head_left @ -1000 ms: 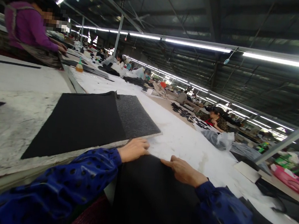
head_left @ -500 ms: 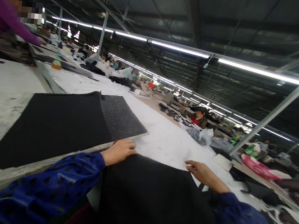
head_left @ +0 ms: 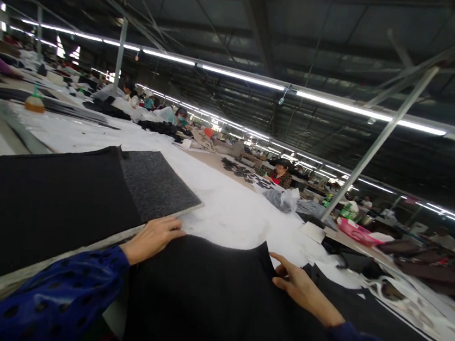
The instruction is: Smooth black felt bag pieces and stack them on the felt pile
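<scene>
A black fabric panel (head_left: 213, 295) hangs in front of me, its upper edge against the white tabletop (head_left: 231, 209). My left hand (head_left: 154, 239) pinches its upper left corner between thumb and fingers. At the upper right corner, which stands up in a small point, my right hand (head_left: 304, 291) is open, thumb and forefinger apart beside the fabric's edge and touching it or very close. To the left, another black fabric piece (head_left: 52, 194) lies flat, partly over a dark grey, felt-like sheet (head_left: 160, 185).
Behind on the left stands a small bottle of amber liquid (head_left: 34, 103). A pink basket (head_left: 358, 232) sits at the right, past a slanted metal post (head_left: 378, 144). More black material (head_left: 390, 326) lies on my right. A co-worker (head_left: 280, 174) sits across the tables.
The view has turned to the right. My right hand has come to the panel's right edge, its fingers parting, and that corner now stands up. My left hand stays on the left corner.
</scene>
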`<state>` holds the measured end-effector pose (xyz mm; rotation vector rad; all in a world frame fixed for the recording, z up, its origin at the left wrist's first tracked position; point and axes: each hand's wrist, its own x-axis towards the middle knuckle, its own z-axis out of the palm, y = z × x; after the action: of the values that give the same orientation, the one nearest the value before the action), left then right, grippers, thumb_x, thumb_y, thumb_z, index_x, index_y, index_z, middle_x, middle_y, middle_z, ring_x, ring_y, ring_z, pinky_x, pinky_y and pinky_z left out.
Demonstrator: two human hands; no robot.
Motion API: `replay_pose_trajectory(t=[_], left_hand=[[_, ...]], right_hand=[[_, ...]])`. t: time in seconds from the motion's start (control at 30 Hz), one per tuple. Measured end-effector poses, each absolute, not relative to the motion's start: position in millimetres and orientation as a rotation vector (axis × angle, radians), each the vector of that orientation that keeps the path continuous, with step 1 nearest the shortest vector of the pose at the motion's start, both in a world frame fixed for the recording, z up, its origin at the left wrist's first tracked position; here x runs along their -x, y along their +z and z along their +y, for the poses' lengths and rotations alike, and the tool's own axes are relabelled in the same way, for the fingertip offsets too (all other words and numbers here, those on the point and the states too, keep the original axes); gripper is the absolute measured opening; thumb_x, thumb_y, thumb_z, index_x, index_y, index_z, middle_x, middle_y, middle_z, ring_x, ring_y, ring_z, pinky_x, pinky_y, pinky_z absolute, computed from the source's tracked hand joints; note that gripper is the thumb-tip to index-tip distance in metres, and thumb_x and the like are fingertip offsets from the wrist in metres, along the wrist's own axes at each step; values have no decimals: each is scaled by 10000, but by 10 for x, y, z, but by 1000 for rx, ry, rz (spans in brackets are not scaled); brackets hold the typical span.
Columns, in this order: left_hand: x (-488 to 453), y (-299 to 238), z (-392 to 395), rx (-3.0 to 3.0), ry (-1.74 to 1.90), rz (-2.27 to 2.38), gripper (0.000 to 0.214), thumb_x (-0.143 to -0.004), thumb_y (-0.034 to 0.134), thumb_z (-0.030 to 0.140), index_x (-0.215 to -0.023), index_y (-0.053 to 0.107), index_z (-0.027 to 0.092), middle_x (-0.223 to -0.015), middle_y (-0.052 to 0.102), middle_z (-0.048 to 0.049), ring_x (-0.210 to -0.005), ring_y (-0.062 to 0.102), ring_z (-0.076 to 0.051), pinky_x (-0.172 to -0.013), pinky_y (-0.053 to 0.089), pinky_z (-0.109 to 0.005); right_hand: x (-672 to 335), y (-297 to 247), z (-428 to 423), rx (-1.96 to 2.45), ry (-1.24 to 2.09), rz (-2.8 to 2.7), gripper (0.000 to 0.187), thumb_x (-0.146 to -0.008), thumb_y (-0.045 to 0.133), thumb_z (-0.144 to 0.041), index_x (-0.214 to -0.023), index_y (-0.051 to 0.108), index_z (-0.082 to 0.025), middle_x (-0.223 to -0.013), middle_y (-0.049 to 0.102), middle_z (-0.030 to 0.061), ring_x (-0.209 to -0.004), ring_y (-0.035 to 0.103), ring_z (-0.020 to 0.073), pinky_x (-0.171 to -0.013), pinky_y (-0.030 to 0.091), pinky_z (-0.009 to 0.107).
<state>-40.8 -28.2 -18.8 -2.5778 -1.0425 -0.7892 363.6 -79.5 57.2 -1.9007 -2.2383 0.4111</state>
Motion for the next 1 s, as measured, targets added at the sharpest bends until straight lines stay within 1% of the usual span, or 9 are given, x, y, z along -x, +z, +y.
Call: replay_pose_trajectory(t=[0.1,0.2,0.3,0.47,0.57,0.7,0.8,0.93,1.0], left_hand=[[407,-190,-280,2579,-790,-1049,391,-870,307,87,-1073,612,223,-978,571,-55,-892,527,-180,-785,433,-288],[403,-178,-295,2592,-806,-1061,413,-851,306,65,-1068,622,221,-960,575,-56,-893,534,-179,-781,437,-286],[402,-157,-310,2601,-844,-1068,420,-845,310,63,-1052,636,228,-938,579,-51,-880,541,-167,-769,442,-268],[324,-78,-285,2621,-817,-1082,403,-831,337,66,-1020,653,229,-923,584,-47,-857,545,-155,-746,447,-248],[228,-48,-247,2651,-789,-1087,375,-834,355,77,-990,660,231,-909,584,-41,-849,550,-155,-735,445,-244],[158,-91,-218,2668,-819,-1116,360,-837,367,75,-967,665,231,-903,590,-41,-821,561,-149,-716,439,-239],[155,-126,-226,2664,-816,-1170,365,-847,363,78,-980,665,236,-921,601,-42,-815,572,-155,-712,437,-251],[174,-145,-246,2657,-839,-1181,377,-859,344,85,-987,665,236,-935,608,-44,-822,582,-158,-723,439,-256],[196,-147,-244,2645,-892,-1172,379,-867,338,97,-1004,662,239,-950,610,-44,-838,584,-157,-737,440,-250]], right_hand=[[-3641,568,-887,1853,285,-2300,594,-744,504,-190,-1330,429,-255,-1014,606,31,-892,566,170,-824,432,295],[-3674,507,-963,1923,192,-2335,615,-749,495,-181,-1349,398,-274,-1022,616,32,-891,566,181,-801,424,302],[-3699,506,-968,1968,207,-2338,628,-738,448,-130,-1355,376,-222,-874,638,28,-795,575,173,-754,425,292],[-3788,754,-890,1927,173,-2193,439,-827,314,-188,-1239,462,-160,-746,597,21,-710,575,172,-720,440,299],[-3903,806,-928,2052,299,-2233,456,-848,375,-321,-1256,467,-141,-848,623,63,-779,593,197,-749,452,314],[-4064,604,-1029,2176,406,-2228,629,-796,501,-457,-1313,432,-105,-1030,616,128,-934,581,245,-836,442,343],[-4116,455,-1030,2125,427,-2116,529,-817,472,-399,-1261,467,-113,-958,637,100,-878,597,221,-796,452,326],[-3973,465,-1011,1977,419,-2065,476,-724,535,-223,-1196,511,-160,-872,621,35,-812,589,173,-752,448,273],[-3838,571,-1041,1867,336,-2079,456,-722,520,-204,-1177,526,-179,-851,601,20,-790,573,161,-733,440,265]])
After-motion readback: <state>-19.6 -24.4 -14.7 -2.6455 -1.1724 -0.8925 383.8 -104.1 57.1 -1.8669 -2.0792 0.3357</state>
